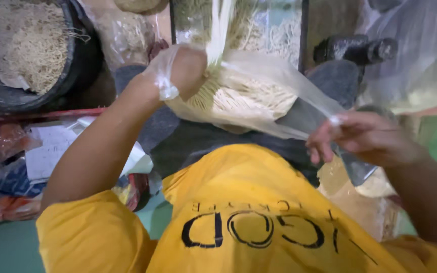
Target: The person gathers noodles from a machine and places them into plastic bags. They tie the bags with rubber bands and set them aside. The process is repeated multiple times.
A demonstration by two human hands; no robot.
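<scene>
A clear plastic bag [259,96] partly filled with pale yellow noodles hangs in front of my chest. My left hand [185,68], in a thin clear plastic glove, is closed around a bunch of noodles [221,25] at the bag's mouth, with the strands running up above it. My right hand [365,139] is bare and pinches the stretched edge of the bag at the right, holding it open. My yellow shirt fills the lower part of the view.
A dark round tub [79,63] lined with plastic and full of noodles stands at the upper left. A glass-sided case [274,30] with more noodles is behind the bag. Papers and coloured packets [21,156] lie at the left; plastic sheeting [416,60] at the right.
</scene>
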